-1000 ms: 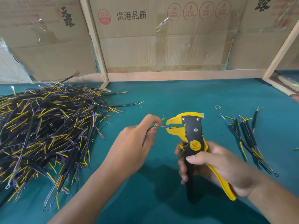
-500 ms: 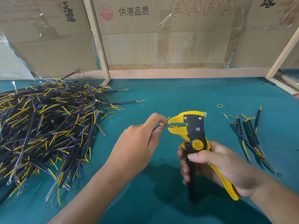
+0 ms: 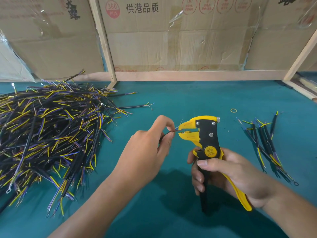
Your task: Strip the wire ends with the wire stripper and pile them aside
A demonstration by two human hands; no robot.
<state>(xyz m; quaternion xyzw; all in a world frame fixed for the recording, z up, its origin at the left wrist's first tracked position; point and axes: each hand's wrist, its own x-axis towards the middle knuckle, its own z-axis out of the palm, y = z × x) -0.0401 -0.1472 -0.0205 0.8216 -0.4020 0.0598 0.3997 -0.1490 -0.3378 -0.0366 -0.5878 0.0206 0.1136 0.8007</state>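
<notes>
My right hand (image 3: pixel 228 176) grips the handles of a yellow and black wire stripper (image 3: pixel 205 140), which stands upright with its jaws pointing left. My left hand (image 3: pixel 151 148) pinches a thin black wire (image 3: pixel 169 133) between thumb and forefinger. The wire's end reaches into the stripper's yellow jaws. Most of this wire is hidden behind my left hand. A big heap of black, yellow and purple wires (image 3: pixel 48 131) lies at the left. A small pile of wires (image 3: pixel 264 145) lies at the right.
The table is covered in teal cloth (image 3: pixel 180 100). A yellow rubber band (image 3: pixel 233 110) lies behind the stripper. Cardboard boxes (image 3: pixel 171 35) and wooden posts (image 3: pixel 103 40) close off the back. Small bits of insulation (image 3: pixel 228 130) dot the cloth near the right pile.
My left hand has brought the wire end to the right, from just outside the jaws into them. The stripper has stayed upright in my right hand.
</notes>
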